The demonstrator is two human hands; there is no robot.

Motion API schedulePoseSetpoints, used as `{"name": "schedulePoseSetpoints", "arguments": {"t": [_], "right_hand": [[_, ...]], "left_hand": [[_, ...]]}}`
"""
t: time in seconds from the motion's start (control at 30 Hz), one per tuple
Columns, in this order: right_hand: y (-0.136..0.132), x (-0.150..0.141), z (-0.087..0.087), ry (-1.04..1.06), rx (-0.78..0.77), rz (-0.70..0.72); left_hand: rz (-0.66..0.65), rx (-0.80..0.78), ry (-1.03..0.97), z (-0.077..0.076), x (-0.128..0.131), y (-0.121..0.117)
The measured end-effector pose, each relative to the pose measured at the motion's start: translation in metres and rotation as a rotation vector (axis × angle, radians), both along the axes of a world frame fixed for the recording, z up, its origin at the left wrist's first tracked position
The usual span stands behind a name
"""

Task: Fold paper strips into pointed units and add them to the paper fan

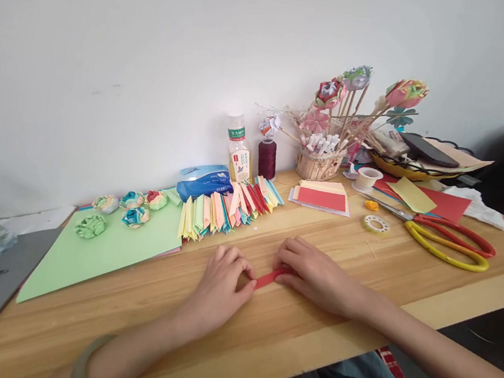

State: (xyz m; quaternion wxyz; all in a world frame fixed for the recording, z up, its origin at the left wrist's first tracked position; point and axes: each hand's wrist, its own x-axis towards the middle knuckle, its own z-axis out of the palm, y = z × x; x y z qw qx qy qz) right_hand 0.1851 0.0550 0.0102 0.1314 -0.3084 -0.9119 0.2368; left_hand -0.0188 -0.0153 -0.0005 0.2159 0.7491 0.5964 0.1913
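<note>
A narrow red paper strip (267, 279) lies low over the wooden table (306, 334), stretched between my two hands. My left hand (224, 282) pinches its near left end between thumb and forefinger. My right hand (310, 272) grips the other end, with its fingers curled over the paper. Just beyond my hands stands a row of folded paper pieces (211, 214) in several colours. A stack of cut paper rectangles (320, 199), red on top, sits behind my right hand.
Paper flowers (91, 226) rest on a green sheet (130, 253) at the left. Large scissors (447, 235), a tape roll (375, 224) and a toothpick (371, 249) lie at the right. Along the wall stand a bottle (239, 156), a thread spool (266, 160) and a flower basket (318, 164).
</note>
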Motion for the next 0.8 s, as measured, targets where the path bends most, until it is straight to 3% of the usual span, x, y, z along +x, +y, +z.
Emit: {"name": "schedulePoseSetpoints", "arguments": {"t": [0.23, 0.47, 0.8], "right_hand": [[0.004, -0.012, 0.001, -0.031, -0.013, -0.020], [0.005, -0.030, 0.015, -0.051, -0.031, 0.186], [-0.003, -0.011, 0.030, -0.037, -0.146, 0.334]], "left_hand": [[0.004, 0.073, -0.148, -0.001, -0.004, 0.001], [0.127, 0.102, -0.263, -0.003, -0.006, 0.005], [-0.174, 0.150, -0.247, 0.005, -0.006, 0.000]]}}
